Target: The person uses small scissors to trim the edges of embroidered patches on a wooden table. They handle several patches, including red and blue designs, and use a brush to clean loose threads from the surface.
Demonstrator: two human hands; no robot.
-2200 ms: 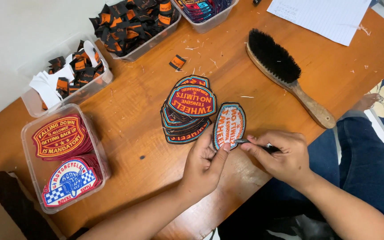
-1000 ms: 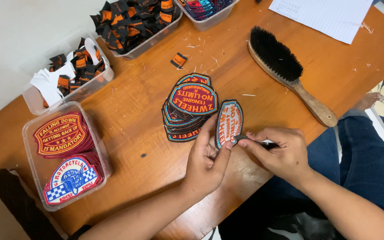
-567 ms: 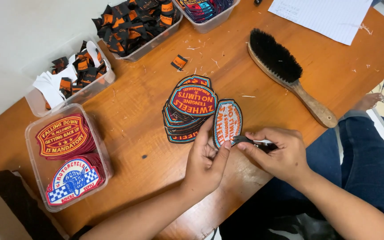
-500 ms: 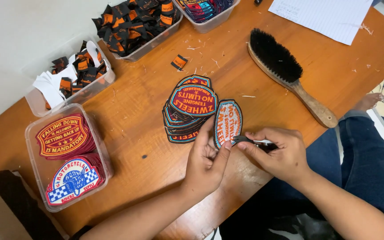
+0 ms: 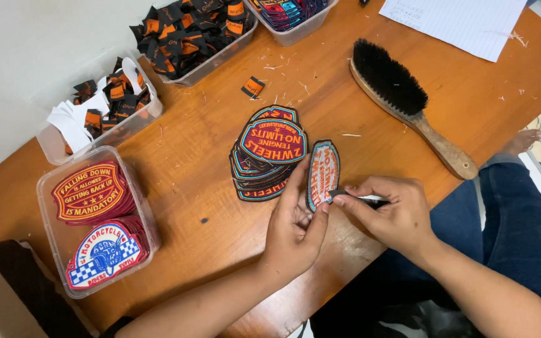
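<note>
While the left hand [image 5: 295, 228] pinches an oval patch [image 5: 323, 173] by its lower edge, fingers closed on it and holding it up on edge, the right hand [image 5: 391, 209] has its fingers curled tight around a small dark tool [image 5: 352, 196], tip touching the patch's rim. That patch sits just right of the stack of patches [image 5: 268, 153] on the wooden table [image 5: 208, 188]. Up and right of the stack lies a brush [image 5: 408, 103]. Left of it, a clear tub [image 5: 95, 219] holds 2 piles of bigger patches.
</note>
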